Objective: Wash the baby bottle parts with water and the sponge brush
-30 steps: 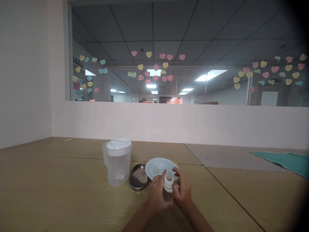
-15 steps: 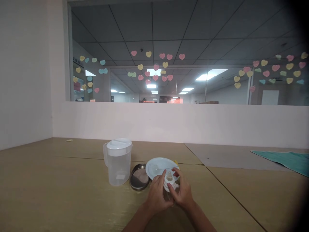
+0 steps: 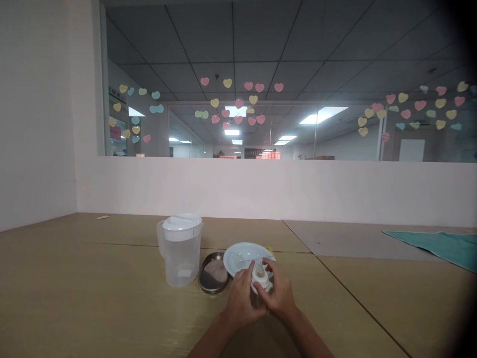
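Both of my hands hold a baby bottle (image 3: 261, 281) low in front of me, over the tabletop. Its white collar and pale silicone teat show between my hands, and the teat leans slightly left. My left hand (image 3: 241, 296) wraps the near left side, with its fingers against the collar. My right hand (image 3: 276, 293) grips the collar from the right, and my fingers hide most of the bottle's body. Just behind my hands lies a pale blue-white plate (image 3: 244, 257), with a bit of yellow (image 3: 270, 250) peeking out behind it.
A translucent plastic pitcher with a white lid (image 3: 181, 256) and a round stainless steel dish (image 3: 213, 273) stand left of the plate on the tan table (image 3: 112, 278). A teal cloth (image 3: 436, 248) lies at the far right. A low white wall (image 3: 261, 189) backs the table.
The bottle has sunk lower and tilted slightly left, and my right hand's fingers have shifted across its collar. The camera view has moved slightly.
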Demonstrator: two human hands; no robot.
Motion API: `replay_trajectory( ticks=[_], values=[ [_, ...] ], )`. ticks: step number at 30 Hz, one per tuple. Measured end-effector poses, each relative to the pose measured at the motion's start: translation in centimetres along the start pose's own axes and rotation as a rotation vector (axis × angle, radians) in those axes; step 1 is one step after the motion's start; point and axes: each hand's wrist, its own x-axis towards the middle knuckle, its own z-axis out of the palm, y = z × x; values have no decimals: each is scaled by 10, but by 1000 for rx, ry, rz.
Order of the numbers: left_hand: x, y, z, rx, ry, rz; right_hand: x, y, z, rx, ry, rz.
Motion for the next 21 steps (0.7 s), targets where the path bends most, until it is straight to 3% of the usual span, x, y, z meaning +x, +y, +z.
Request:
replay_trajectory(
  ticks=[10,16,21],
  values=[
    [0,4,-3,18,21,8,2,15,-12,20,46,108],
    [0,3,-3,12,5,2,4,-1,-3,80,-112,134],
    [0,3,-3,17,-11,-5,6,-9,0,131,-84,231]
  ],
)
